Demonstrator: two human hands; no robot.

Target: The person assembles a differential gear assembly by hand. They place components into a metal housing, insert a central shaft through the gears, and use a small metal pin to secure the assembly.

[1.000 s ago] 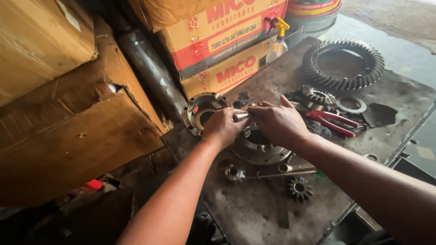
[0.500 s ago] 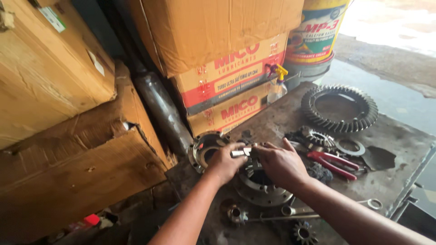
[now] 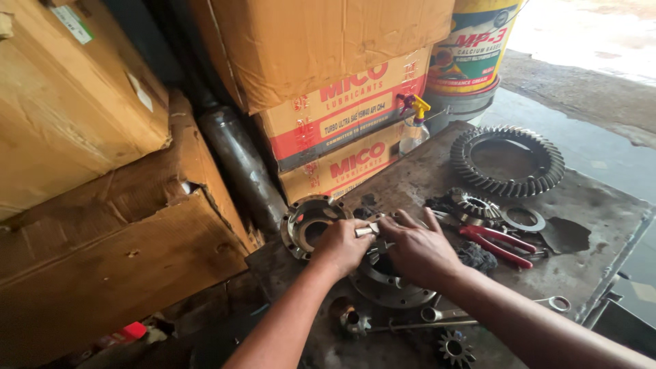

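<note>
My left hand and my right hand meet over a round metal differential case lying on a greasy metal table. Together they grip a short shiny steel shaft, held level between the fingers just above the case. Small gear teeth show under my fingers; the case's inside is mostly hidden by both hands. A second round flanged housing half lies just left of my left hand.
A large ring gear lies at the back right, with a smaller bevel gear, a flat ring washer and red-handled pliers. A wrench and small gear lie near the front. Cartons, a pail and a spray bottle stand behind.
The view has tilted up and drawn back, showing more of the cartons and pail. Both hands stay together on the shaft over the case, with only slight finger shifts.
</note>
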